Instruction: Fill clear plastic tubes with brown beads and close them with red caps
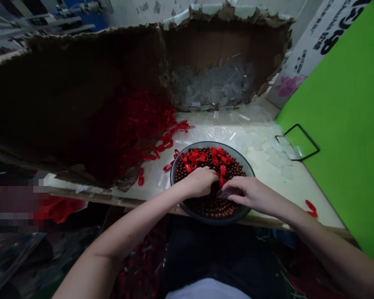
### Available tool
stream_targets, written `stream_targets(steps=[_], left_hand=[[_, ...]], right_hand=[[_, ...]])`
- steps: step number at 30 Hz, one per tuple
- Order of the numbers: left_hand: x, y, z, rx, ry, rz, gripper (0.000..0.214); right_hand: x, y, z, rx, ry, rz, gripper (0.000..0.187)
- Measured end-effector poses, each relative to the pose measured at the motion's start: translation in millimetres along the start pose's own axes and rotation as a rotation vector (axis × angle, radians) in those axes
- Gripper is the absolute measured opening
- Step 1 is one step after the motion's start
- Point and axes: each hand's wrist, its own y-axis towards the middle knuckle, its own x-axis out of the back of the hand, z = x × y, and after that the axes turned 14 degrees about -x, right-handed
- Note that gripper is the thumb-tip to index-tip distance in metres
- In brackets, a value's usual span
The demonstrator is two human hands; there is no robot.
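Left to right: torn cardboard box [81, 104], left bay heaped with red plastic pieces [143, 120], which spill onto the white surface [299, 195] (box interior is dim, so exact count is anyone's guess).

Left hand [199, 182] sits in a shallow grey bowl [212, 143], fingers curled down among brown beads [210, 206]. Grip looks closed, but the fingers hide whatever is under them, so I can't tell if it holds anything. Red oval pieces [202, 158] lie on top of the beads, toward the far side of the bowl.

Right hand [252, 195] is just beside the left, fingertips [232, 190] closed toward a small translucent piece [226, 193] (too dark to confirm contact, so grip state unclear).

Handling: beads look hard, light and round, so likely to roll; best scooped or pinched singly. Red ovals look stiff, likely light, easiest taken by the long edges.

Right of the bowl: clear plastic pieces [212, 85] fill the box's right bay and scatter across the surface. Then a black wire frame [296, 143] on a green board [345, 124], with a stray red piece [311, 208] near the surface edge.
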Motion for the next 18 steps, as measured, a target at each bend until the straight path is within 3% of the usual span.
stream_targets(steps=[4, 8, 12, 15, 18], left_hand=[[3.2, 3.8, 6.0, 0.005, -0.075, -0.001, 0.045], [3.8, -17.5, -1.2, 0.115, -0.286, -0.272, 0.043], [-10.1, -38.9, -14.0, 0.291, -0.459, -0.566, 0.035], [-19.1, -39.3, -19.0, 0.303, -0.595, -0.705, 0.034], [-19.7, -33.4, -18.9, 0.278, -0.793, -0.831, 0.033]], right_hand=[[-10.4, 15.7, 0.0, -0.056, -0.381, -0.023, 0.021], [-26.3, 29.9, 8.1, -0.06, -0.498, -0.02, 0.025], [-39.1, 38.5, 14.6, -0.013, -0.254, -0.036, 0.024], [-41.1, 42.1, 13.1, -0.048, 0.023, -0.047, 0.022], [-37.5, 41.7, 7.8, -0.076, 0.384, 0.031, 0.017]])
